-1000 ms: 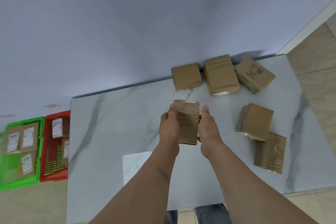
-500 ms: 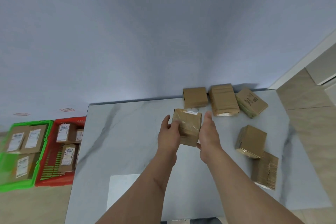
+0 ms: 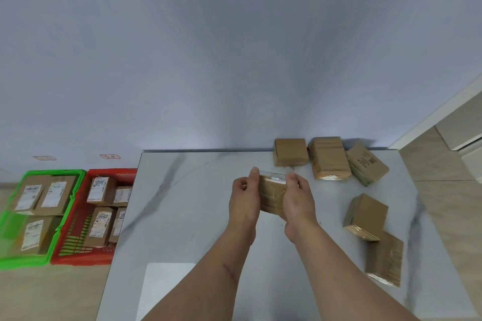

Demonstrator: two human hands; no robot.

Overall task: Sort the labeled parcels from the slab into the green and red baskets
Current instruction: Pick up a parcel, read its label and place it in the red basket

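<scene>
Both hands hold one brown taped parcel [image 3: 272,193] above the middle of the marble slab [image 3: 187,200]. My left hand [image 3: 243,197] grips its left side and my right hand [image 3: 297,197] grips its right side. The parcel is tipped up, and a strip of white label shows along its far top edge. Several more brown parcels lie on the slab: three along the back edge [image 3: 290,151] [image 3: 329,158] [image 3: 367,164] and two at the right [image 3: 366,216] [image 3: 384,259]. On the floor to the left stand the green basket [image 3: 15,259] and the red basket [image 3: 78,259], both holding labelled parcels.
A grey-blue wall rises right behind the slab. A pale square sheet [image 3: 164,286] lies at the slab's near edge. Beige floor tiles run along the right, with a white skirting [image 3: 438,114] at the far right. Two small red signs [image 3: 109,156] hang on the wall above the baskets.
The view has tilted up, so slab and baskets sit lower in frame. Both hands have tipped the parcel up, and its white label edge now shows at the top.
</scene>
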